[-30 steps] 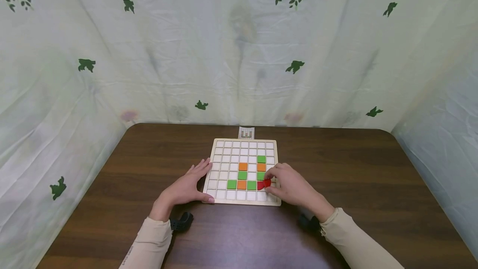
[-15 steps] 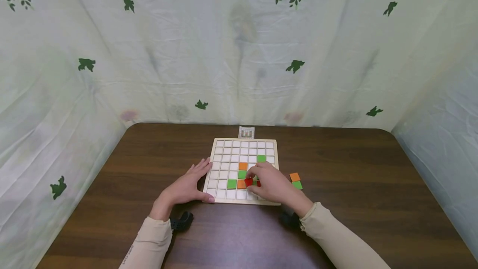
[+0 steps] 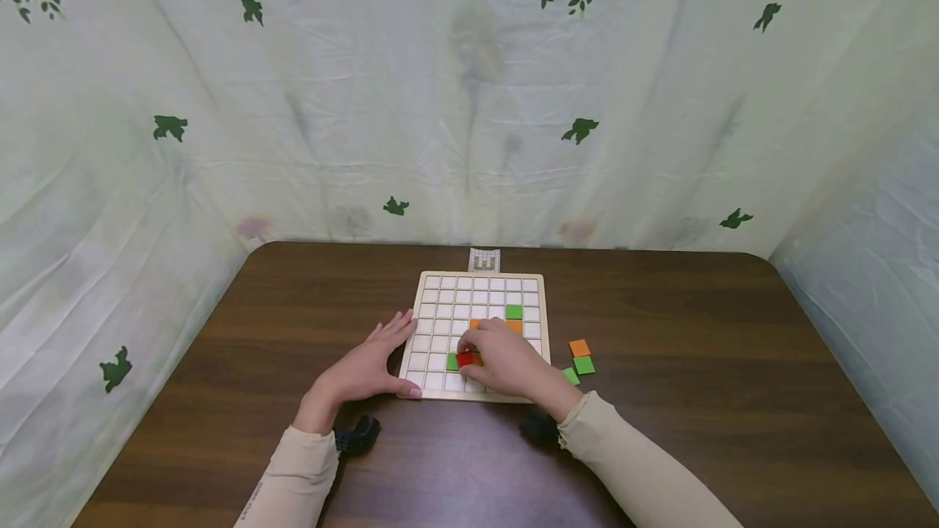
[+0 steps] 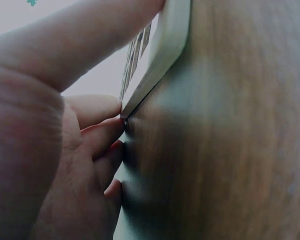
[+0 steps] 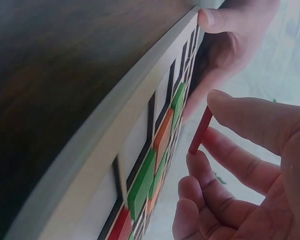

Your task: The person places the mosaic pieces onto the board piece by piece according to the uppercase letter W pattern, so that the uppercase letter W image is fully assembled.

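Between thumb and fingertip my right hand (image 3: 506,357) pinches a red square tile (image 5: 201,131), held on edge just above the board in the right wrist view. From above, this tile overlaps the lower-left part of the coloured pattern, beside a green tile (image 3: 451,362). The pale gridded board (image 3: 443,312) has white cells and several coloured tiles, some hidden under my right hand. Another red tile (image 5: 121,225) sits in the board's row beside a green one (image 5: 141,185). My left hand (image 3: 367,365) rests at the board's left edge, fingers extended, thumb over the near corner.
Right of the board lie a loose orange tile (image 3: 579,347), a green tile (image 3: 584,365) and another green one (image 3: 570,376) partly behind my right wrist. A small printed card (image 3: 484,260) lies beyond the board's far edge on the brown table (image 3: 682,332).
My right hand has moved left across the board with the red tile, from the pattern's right side to its lower left, uncovering loose tiles on the right. My left hand stays put.
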The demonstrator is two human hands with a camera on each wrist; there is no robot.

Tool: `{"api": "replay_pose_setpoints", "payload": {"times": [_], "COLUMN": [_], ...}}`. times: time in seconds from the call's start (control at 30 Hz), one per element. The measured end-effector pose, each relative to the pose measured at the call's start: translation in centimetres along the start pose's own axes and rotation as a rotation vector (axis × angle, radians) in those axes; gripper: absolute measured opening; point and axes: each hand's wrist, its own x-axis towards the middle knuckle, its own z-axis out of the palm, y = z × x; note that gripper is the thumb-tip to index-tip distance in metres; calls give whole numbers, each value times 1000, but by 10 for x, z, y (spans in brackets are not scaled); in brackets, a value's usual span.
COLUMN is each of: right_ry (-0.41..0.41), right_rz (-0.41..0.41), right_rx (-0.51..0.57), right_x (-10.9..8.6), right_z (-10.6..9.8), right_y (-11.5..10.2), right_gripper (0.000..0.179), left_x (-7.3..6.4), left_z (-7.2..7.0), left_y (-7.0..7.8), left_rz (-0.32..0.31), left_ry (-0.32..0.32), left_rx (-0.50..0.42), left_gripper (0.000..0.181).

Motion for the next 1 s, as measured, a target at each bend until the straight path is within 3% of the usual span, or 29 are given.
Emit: {"api": "replay_pose_setpoints", "payload": {"times": [0.27,0.8,1.0], "right_ry": [-8,-11,-12], "right_rz": [-29,0,9], "right_rx": [-20,-162,-159], "right_x": [11,26,25], "right_z": [8,18,15], "right_y": [-8,-12,-12], "right_gripper": [17,18,18], "left_x": [-1,1,0], "left_z": [1,2,0], "left_y": [-1,-2,-1], "left_rz": [19,10,9], "left_ry": [9,6,6], "left_rx": [-14,-14,-15], "left_gripper": [114,115,115]}}
